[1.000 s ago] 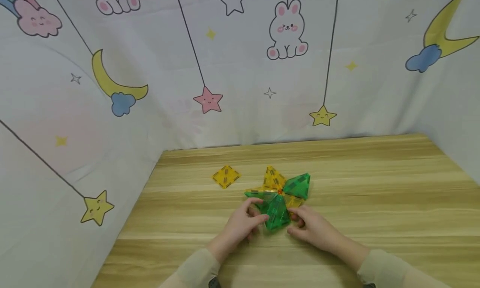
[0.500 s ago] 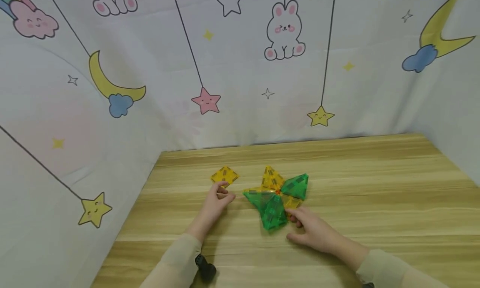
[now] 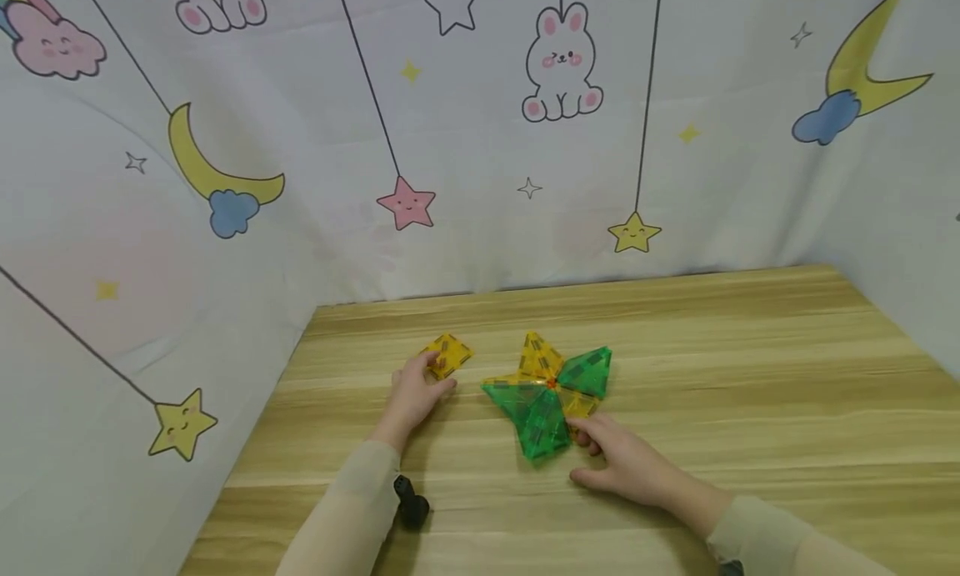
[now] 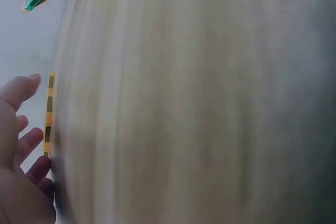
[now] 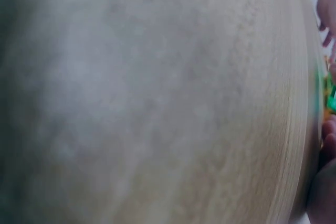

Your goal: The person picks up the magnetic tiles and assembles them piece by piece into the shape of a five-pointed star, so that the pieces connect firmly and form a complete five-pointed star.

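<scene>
My left hand [image 3: 412,394] is at the single yellow magnetic tile [image 3: 453,356], a translucent square lying flat on the table. Its fingers reach over the tile's near left edge, and in the left wrist view the thumb stands apart from the tile's side [image 4: 50,111]. Right of it lies a star-like build of green and yellow translucent magnetic tiles [image 3: 542,430], points spreading around a small orange-red centre. My right hand [image 3: 626,463] has its index fingertip at the near yellow point of this build, with the thumb apart below it and the other fingers partly hidden.
A wood-grain table [image 3: 750,376] bears everything. White cloth [image 3: 480,142] printed with rabbits, moons and stars stands behind it and along both sides. A black wrist device [image 3: 412,505] juts from the left sleeve.
My left hand has let go of the green side of the build and moved left and away to the yellow square tile. My right hand has stayed at the build.
</scene>
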The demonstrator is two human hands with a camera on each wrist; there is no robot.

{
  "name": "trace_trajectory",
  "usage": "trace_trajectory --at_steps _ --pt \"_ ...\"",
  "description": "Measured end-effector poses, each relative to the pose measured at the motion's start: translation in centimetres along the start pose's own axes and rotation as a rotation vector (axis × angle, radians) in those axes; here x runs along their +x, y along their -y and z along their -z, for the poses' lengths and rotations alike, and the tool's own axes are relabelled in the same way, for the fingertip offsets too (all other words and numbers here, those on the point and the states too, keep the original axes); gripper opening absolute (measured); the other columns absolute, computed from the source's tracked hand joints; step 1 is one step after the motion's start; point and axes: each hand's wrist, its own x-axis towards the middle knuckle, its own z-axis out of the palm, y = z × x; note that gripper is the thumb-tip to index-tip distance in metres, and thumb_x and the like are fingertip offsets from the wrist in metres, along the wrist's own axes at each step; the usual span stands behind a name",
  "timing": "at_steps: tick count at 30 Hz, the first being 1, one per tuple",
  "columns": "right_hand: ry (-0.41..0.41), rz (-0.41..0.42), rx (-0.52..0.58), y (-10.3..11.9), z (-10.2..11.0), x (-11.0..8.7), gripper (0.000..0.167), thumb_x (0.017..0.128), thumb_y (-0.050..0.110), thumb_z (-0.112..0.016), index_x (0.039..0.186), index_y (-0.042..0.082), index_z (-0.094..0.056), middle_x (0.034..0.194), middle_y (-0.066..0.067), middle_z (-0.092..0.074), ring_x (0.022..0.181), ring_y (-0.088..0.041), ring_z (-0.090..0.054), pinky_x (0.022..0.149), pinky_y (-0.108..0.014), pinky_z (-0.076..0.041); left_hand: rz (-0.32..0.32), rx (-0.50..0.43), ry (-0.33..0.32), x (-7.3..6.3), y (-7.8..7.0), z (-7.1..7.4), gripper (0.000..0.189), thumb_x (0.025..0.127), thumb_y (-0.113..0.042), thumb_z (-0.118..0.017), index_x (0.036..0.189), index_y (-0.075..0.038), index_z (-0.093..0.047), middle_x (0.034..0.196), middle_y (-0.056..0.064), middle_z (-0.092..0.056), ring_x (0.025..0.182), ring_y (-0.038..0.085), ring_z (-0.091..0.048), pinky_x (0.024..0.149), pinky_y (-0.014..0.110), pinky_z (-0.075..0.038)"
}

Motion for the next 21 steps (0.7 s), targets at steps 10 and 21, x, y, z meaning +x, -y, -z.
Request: trace_trajectory --at_steps 10,21 --pt "-0.016 0.016 0.0 -0.2 0.2 0.0 0.066 0.081 0.034 -0.073 0.13 -0.002 -0.048 0.1 0.005 -0.05 0.088 -0.008 -0.049 0.078 -0.029 -0.046 -0.058 0.148 0.024 -1.1 0.1 0.9 0.053 0.079 -0.035 -0.074 0.126 -0.015 -0.058 0.114 0.003 -0.06 0.102 0.03 -0.043 0.083 0.048 -0.027" --pt "0.006 0.001 0.009 0.1 0.1 0.0 0.067 0.082 0.037 -0.071 0.131 -0.002 -0.048 0.101 0.005 -0.051 0.088 -0.008 -0.05 0.078 -0.029 -0.046 -0.001 0.257 0.068 -1.6 1.0 1.1 0.062 0.079 -0.045 -0.072 0.133 -0.021 -0.053 0.136 0.006 -0.046 0.116 0.037 -0.036 0.092 0.056 -0.02"
